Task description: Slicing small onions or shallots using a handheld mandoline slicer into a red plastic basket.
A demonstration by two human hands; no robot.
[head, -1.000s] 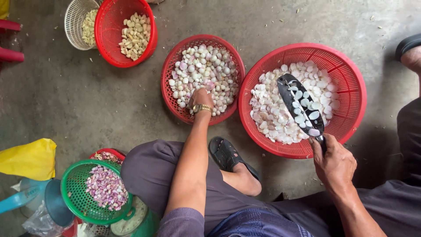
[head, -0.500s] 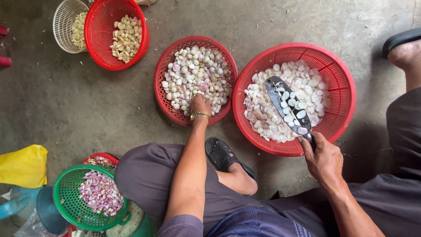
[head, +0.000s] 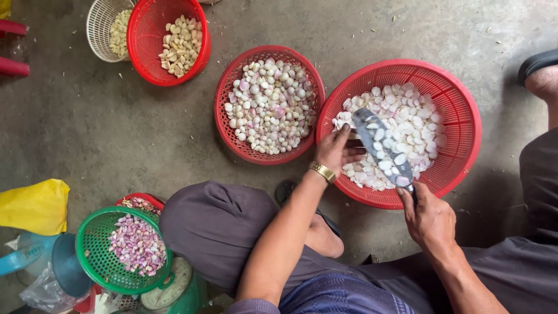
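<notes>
Peeled shallots [head: 407, 125], white and cut, filled the big red basket [head: 459, 104] on the concrete floor [head: 87, 128], and over them lay the broad blade of a knife [head: 381, 145], slices stuck to its flat side. The right hand [head: 430, 218] gripped the dark handle at the basket's near rim, fingers [head: 410, 195] wrapped tight around it. The left hand [head: 337, 151] reached in from the basket's left edge, a gold watch [head: 322, 171] on the wrist; its fingers were curled against the blade's upper end, though I could not tell whether they pinched a piece there or only touched the steel.

Just beside it, rim touching rim, sat a smaller red basket [head: 232, 134] of whole peeled bulbs [head: 270, 104], white and pale pink. Farther off, at the top left, another red basket [head: 139, 35] held garlic cloves [head: 180, 43], with a white basket [head: 96, 35] tucked behind it. Near the person's bent knee, a green basket [head: 93, 232] carried purple shallot pieces [head: 136, 244], resting above a kitchen scale [head: 165, 291]. A yellow bag [head: 35, 206] lay at the left edge
</notes>
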